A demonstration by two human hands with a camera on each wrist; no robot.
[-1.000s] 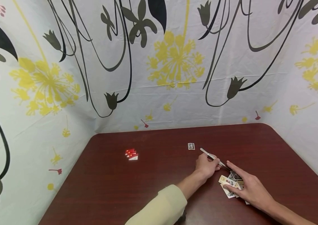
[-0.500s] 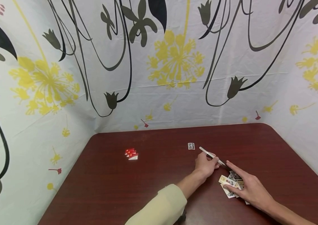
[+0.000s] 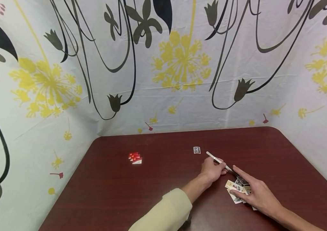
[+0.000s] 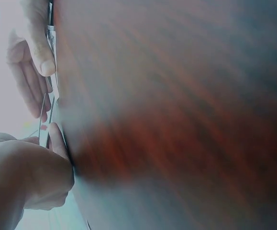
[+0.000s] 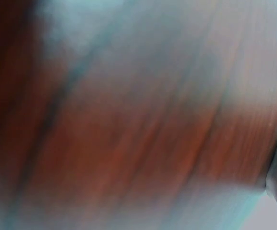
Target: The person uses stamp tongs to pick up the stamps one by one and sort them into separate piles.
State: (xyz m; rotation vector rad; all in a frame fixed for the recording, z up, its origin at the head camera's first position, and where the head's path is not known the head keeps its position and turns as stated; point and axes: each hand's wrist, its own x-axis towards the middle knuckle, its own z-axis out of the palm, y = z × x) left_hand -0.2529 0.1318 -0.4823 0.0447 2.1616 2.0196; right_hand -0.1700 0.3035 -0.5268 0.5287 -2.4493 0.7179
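Observation:
In the head view my left hand [image 3: 211, 170] pinches a pair of slim, pale tweezers [image 3: 216, 159] between thumb and fingers. Their tips point down right to a loose pile of stamps [image 3: 234, 194], where a dark stamp [image 3: 242, 180] lies at the tips; whether they grip it I cannot tell. Over the pile rests my right hand [image 3: 260, 192], thumb and fingers spread straight, hiding part of it. The left wrist view shows the left hand [image 4: 33, 172] with the thin tweezer arms [image 4: 41, 117] beside the right hand [image 4: 30, 62]. The right wrist view is mostly blurred tabletop.
A single dark stamp [image 3: 196, 150] lies beyond the tweezers. Farther left is an overlapping group of red stamps [image 3: 135, 158]. The dark red table [image 3: 117, 199] ends at a flower-patterned cloth [image 3: 163, 106] behind. A small black thing shows by the left sleeve.
The dark stamp at the tweezer tips looks slightly more tilted than before. Both hands stay almost in place.

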